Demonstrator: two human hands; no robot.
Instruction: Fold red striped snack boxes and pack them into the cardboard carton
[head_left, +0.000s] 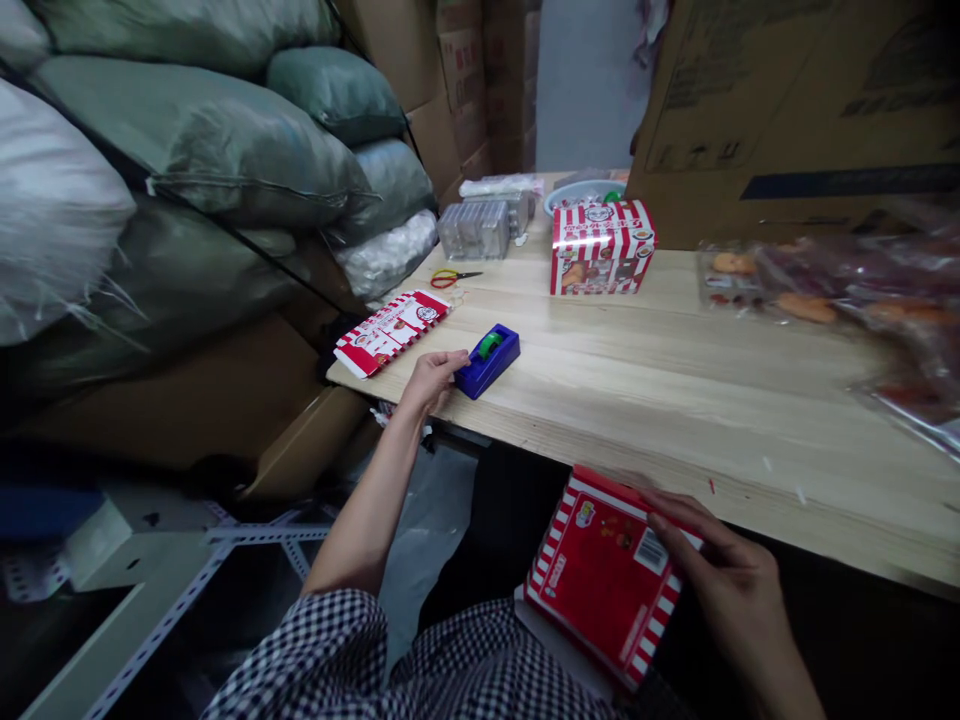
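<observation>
On the tabletop (675,380), a blue tape dispenser (489,373), long axis slanting away rightward, is met at its near end by the closer left hand (433,380), whose hold cannot be told, while a red striped carton (600,570) is grasped over the lap (461,565) by the right hand's (731,565) fingers.

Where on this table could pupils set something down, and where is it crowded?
The widest bare patch of table lies between the blue tape dispenser, the striped box and the bagged items at right. A smaller gap separates the scissors from that box. Crowded: the right end and the back, around the clear cases.
</observation>
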